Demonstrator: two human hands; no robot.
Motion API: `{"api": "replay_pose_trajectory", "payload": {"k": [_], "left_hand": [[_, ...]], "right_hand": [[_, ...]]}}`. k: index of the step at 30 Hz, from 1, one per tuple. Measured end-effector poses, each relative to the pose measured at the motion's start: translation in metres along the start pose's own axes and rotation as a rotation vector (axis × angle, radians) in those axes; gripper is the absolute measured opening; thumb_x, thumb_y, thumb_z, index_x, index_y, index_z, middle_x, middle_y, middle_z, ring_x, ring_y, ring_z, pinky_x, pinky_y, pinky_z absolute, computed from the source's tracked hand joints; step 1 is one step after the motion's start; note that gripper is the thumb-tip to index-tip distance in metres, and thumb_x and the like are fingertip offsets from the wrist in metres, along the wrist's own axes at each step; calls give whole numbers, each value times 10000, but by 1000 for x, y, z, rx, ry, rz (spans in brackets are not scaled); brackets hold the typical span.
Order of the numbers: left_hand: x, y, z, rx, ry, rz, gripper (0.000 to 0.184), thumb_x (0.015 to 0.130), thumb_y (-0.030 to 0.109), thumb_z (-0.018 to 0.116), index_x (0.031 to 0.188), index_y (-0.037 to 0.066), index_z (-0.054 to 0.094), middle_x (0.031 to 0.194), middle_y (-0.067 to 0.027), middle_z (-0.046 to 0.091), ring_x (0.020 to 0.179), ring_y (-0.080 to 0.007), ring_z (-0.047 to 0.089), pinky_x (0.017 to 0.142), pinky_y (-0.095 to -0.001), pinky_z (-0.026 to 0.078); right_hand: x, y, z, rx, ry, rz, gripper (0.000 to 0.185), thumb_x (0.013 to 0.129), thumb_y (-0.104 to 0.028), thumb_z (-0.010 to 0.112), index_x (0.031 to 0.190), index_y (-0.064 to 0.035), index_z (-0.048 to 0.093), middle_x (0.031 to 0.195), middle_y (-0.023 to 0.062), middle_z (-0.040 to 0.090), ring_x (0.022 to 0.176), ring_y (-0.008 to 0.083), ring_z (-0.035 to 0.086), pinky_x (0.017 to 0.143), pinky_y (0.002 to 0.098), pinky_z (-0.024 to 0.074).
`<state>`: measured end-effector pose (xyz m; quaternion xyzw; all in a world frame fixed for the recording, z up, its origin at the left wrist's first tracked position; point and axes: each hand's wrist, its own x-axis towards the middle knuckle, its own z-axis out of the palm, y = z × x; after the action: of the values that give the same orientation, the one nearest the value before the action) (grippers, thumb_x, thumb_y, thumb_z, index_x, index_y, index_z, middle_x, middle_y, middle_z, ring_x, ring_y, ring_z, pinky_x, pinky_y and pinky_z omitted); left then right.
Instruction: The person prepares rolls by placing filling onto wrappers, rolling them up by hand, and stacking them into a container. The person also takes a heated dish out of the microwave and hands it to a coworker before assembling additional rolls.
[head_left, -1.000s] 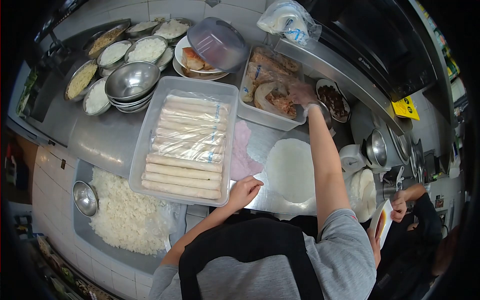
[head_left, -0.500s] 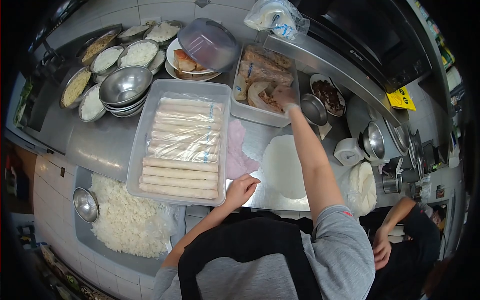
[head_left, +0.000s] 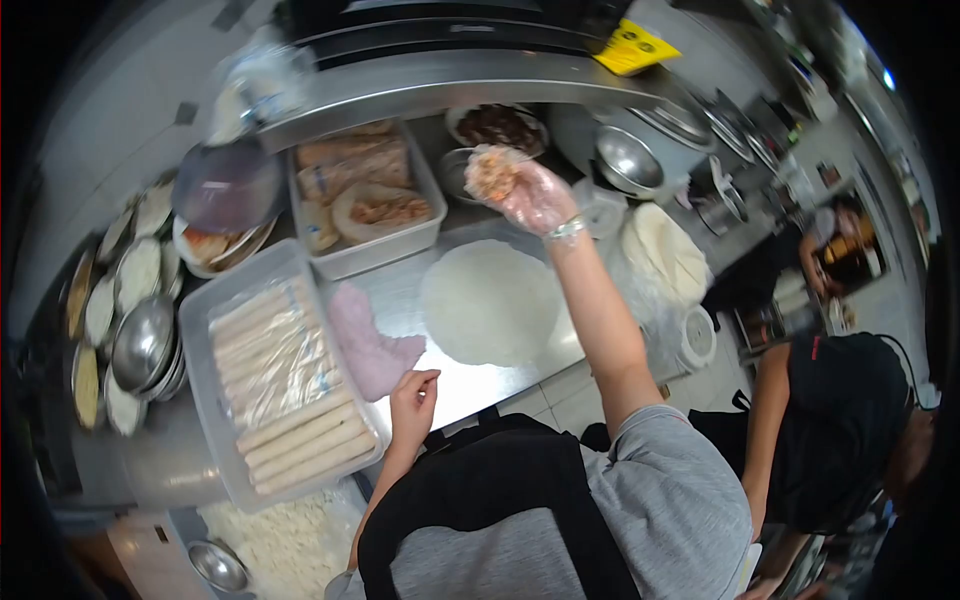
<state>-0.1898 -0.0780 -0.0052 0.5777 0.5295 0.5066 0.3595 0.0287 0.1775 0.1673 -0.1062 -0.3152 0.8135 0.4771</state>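
A clump of shredded orange-brown filling (head_left: 492, 176) is held in my right hand (head_left: 535, 200), which wears a clear plastic glove, over a metal bowl and the back of the counter. My left hand (head_left: 414, 398) is closed at the counter's front edge, beside a pink cloth (head_left: 370, 345); anything in it is too small to name. Between my arms a round white wrapper (head_left: 490, 303) lies flat on the steel counter. Behind the cloth, a plastic bin (head_left: 378, 256) holds bagged filling, one bag open. Left of the cloth, a clear tub (head_left: 215, 405) holds rows of long white rolls, partly under plastic.
Metal bowls (head_left: 143, 345) of shredded food stand at the left. A tray of white food (head_left: 285, 540) sits below the tub. At the right are stacked wrappers (head_left: 665, 250) and a person in black (head_left: 835, 430); another person (head_left: 835, 235) is farther back.
My right hand has come out of the filling bin and moved right, now with a clump of filling. The view has turned to the right. My left hand stays by the cloth.
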Motion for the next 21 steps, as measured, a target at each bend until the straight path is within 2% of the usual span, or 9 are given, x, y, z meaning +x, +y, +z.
{"api": "replay_pose_trajectory", "payload": {"k": [3,6,8,9,11,14,17,18,21], "left_hand": [[0,-1,2,16,-3,-2,137,861,4,591,967,-8,676,816,-81,619,662,-121,577,514,-233,411],[1,1,2,25,-2,-1,131,857,8,597,958,-12,678,809,-72,617,658,-108,567,517,-222,408],[1,0,3,36,11,-15,126,853,13,604,950,-15,680,803,-62,615,652,-98,554,518,-212,403],[0,-1,4,47,11,-11,126,853,13,604,950,-15,680,803,-62,615,652,-98,554,518,-212,403],[1,-3,6,74,40,-11,130,851,15,608,954,-10,684,795,-53,608,650,-90,541,517,-208,398],[1,-6,9,111,77,-18,133,850,17,611,956,-1,689,786,-42,601,641,-86,522,518,-203,388],[1,-7,12,167,114,-40,128,847,18,618,952,-3,689,780,-30,595,636,-80,507,522,-202,383],[1,-8,14,163,145,-53,127,845,17,621,951,-4,689,776,-25,592,637,-77,503,530,-204,386],[-3,-10,25,158,213,-88,126,841,14,630,952,-5,686,766,-10,581,641,-71,492,556,-207,394]], "right_hand": [[-45,-74,-18,-84,-117,-149,378,970,-123,453,1286,84,434,1286,246,508,1215,365,501,1065,464,406],[-81,-146,-33,-477,191,-432,323,954,-128,515,1207,68,473,1252,202,529,1164,315,544,1025,469,452],[-80,-177,-48,-734,498,-540,309,871,-170,647,1073,43,551,1005,143,643,923,246,644,813,402,542],[-75,-187,-56,-722,495,-545,309,871,-170,647,1073,43,551,1005,143,643,923,246,644,813,402,542],[-64,-208,-69,-1405,756,-281,336,776,-250,741,939,13,609,803,98,666,743,197,655,650,334,531],[-40,-214,-96,-1795,680,41,319,786,-284,738,892,-3,630,760,81,669,711,148,638,630,229,489],[-34,-222,-103,-2070,435,242,264,784,-259,725,860,-14,662,777,69,669,738,117,634,644,238,492],[-26,-231,-128,-2179,324,85,225,797,-214,689,906,-17,679,779,38,662,684,92,591,604,234,465],[-46,-244,-97,-1701,322,28,220,818,-194,657,941,-14,683,767,23,643,629,87,528,566,223,427]]}}
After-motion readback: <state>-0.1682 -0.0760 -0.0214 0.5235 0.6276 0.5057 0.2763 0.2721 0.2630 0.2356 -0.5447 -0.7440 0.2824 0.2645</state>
